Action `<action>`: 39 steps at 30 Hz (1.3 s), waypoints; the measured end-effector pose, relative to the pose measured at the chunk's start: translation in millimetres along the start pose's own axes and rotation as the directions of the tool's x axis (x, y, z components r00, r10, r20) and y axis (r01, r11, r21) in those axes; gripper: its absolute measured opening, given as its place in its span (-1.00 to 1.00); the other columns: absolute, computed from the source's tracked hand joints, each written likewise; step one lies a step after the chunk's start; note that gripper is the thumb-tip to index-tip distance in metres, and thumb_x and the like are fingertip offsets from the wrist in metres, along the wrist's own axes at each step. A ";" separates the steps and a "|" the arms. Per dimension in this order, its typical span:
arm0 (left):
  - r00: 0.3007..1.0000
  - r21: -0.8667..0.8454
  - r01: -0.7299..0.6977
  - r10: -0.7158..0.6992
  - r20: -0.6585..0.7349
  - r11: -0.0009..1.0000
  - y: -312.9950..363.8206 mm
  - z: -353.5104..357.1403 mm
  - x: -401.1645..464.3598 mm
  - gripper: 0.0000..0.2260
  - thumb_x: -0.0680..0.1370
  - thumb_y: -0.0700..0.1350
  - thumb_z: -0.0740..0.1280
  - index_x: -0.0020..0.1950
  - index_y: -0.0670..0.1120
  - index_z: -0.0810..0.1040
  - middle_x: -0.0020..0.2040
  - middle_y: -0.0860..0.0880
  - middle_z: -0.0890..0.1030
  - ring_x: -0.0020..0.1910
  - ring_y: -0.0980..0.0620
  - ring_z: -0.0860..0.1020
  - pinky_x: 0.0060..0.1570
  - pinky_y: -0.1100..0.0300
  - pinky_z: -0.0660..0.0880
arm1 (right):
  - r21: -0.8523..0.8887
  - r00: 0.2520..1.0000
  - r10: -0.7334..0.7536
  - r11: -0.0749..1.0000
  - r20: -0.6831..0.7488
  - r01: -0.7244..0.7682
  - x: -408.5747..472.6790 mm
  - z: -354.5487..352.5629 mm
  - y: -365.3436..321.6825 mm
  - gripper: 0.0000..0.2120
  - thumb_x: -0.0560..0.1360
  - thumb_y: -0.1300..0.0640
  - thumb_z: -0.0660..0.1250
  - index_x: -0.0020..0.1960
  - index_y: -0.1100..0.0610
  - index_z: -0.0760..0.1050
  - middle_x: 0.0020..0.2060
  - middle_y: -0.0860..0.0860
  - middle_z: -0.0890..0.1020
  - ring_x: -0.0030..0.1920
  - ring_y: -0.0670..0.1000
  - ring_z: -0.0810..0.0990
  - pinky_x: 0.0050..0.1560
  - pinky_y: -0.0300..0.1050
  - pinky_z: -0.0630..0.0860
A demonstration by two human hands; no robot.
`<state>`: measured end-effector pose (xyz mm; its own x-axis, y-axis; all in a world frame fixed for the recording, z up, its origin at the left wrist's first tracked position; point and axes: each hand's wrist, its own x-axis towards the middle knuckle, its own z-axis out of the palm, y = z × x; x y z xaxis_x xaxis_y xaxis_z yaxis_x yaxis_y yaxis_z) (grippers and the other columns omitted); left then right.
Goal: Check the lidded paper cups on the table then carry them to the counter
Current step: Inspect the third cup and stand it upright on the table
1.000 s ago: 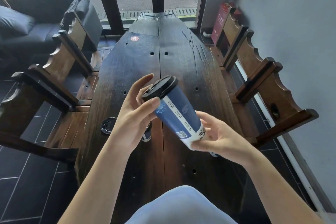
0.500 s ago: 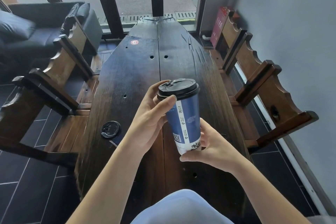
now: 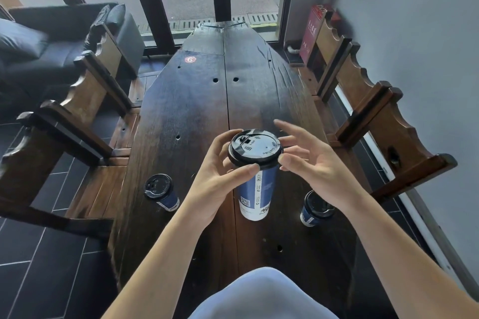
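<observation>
Upright above the dark wooden table (image 3: pixel 197 116), the tall blue paper cup with a black lid (image 3: pixel 255 179) is gripped under its lid by the left hand (image 3: pixel 220 179). Beside that lid, the right hand (image 3: pixel 308 163) hovers, fingers spread, grasping nothing. Two shorter blue lidded cups stand on the table, one (image 3: pixel 161 191) left of the tall cup, one (image 3: pixel 315 208) right.

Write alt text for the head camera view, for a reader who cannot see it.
A person's left hand grips a tall blue paper cup just under its black lid, held upright above a dark wooden table, while the open right hand hovers beside the lid. Two smaller lidded cups stand on the table, one left, one right.
</observation>
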<state>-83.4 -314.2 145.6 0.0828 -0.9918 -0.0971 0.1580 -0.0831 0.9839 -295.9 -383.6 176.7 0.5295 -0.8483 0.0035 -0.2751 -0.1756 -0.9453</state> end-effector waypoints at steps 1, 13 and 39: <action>1.000 0.019 0.006 -0.006 -0.009 1.000 -2.2 -0.9 0.4 -0.31 0.35 -0.04 0.58 0.45 0.04 0.44 0.35 0.00 0.63 0.36 -0.12 0.59 0.39 -0.08 0.49 | -0.020 1.000 0.006 1.000 0.008 -0.006 1.5 2.2 1.9 -0.34 0.44 -0.33 0.43 0.50 -0.22 0.39 0.26 -0.15 0.64 0.25 -0.08 0.64 0.26 0.08 0.61; 0.990 0.175 0.144 -0.142 -0.021 0.974 -33.9 -9.7 12.2 -0.34 0.39 0.07 0.57 0.45 0.14 0.44 0.34 0.10 0.63 0.35 0.08 0.58 0.33 0.07 0.53 | -0.110 0.988 0.154 0.982 0.023 -0.151 15.2 18.1 38.5 -0.29 0.42 -0.26 0.37 0.51 -0.02 0.40 0.34 -0.11 0.60 0.25 -0.14 0.61 0.04 -0.42 0.53; 0.801 0.312 0.594 -0.582 -0.142 0.741 -149.0 -38.5 132.1 -0.64 0.55 -0.01 0.52 0.30 0.06 0.52 0.31 -0.02 0.65 0.28 0.00 0.61 0.18 0.05 0.65 | -0.288 0.770 0.595 0.797 0.230 -0.531 120.8 43.4 185.5 -0.45 0.60 -0.05 0.39 0.54 0.02 0.33 0.42 -0.03 0.52 0.34 -0.01 0.54 0.30 -0.06 0.55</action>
<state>-58.1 -429.2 -19.7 0.1142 -0.7321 -0.6716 -0.1402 -0.6811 0.7186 -248.1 -497.0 -12.4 0.4281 -0.6430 -0.6350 -0.7311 0.1666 -0.6616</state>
